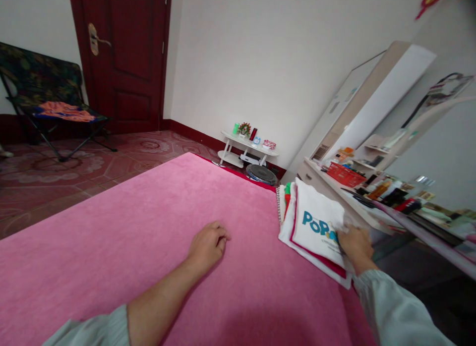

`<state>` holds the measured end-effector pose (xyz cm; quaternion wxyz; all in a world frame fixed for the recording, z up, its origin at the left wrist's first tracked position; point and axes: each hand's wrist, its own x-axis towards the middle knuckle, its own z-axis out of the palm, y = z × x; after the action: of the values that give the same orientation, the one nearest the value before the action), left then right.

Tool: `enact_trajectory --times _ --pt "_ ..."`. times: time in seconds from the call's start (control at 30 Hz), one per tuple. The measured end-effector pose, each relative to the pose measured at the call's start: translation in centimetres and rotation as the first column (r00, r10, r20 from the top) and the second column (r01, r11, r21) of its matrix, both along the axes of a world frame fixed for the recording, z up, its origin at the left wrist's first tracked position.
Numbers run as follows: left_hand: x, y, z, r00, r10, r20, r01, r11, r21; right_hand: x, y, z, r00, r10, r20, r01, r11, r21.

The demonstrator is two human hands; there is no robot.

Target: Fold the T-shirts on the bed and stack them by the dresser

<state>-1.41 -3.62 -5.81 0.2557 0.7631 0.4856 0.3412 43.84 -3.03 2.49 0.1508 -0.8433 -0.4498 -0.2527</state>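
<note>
My left hand (208, 244) rests on the pink bedspread (148, 227), empty, its fingers loosely bent and slightly apart. At the right edge of the bed lies a pile of folded clothes (288, 232), with white, green, red and striped edges showing. The top piece is a folded white T-shirt (314, 207) with teal "POP" lettering, partly covered by my fingers. My right hand (356, 244) is closed on this shirt's right edge; motion blurs the fingertips a little. Dark red cloth shows just beneath the shirt.
A dressing table (310, 171) with a red basket (345, 175), bottles and a mirror stands close on the right. Beyond the bed is a small white table (232, 157) with ornaments. A folding chair (44, 83) holds orange cloth, left of a dark red door (130, 53).
</note>
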Motion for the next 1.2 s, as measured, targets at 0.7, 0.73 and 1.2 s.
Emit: enact_trajectory --times 0.7,0.73,1.2 --pt "-0.1 -0.7 0.0 0.99 -0.039 -0.133 0.053 0.993 0.105 -22.8 -5.5 -6.6 0.908 0.299 -0.293 -0.37 0.9 -0.229" --pt "-0.1 -1.0 0.1 0.985 -0.034 -0.171 0.055 0.991 0.123 -24.5 -6.4 -7.2 0.877 0.328 -0.352 -0.416 0.885 -0.21" --pt "-0.7 -2.7 -1.0 0.973 -0.071 -0.218 0.118 0.97 0.211 -29.0 -9.3 -9.0 0.764 0.554 -0.331 -0.567 0.821 0.064"
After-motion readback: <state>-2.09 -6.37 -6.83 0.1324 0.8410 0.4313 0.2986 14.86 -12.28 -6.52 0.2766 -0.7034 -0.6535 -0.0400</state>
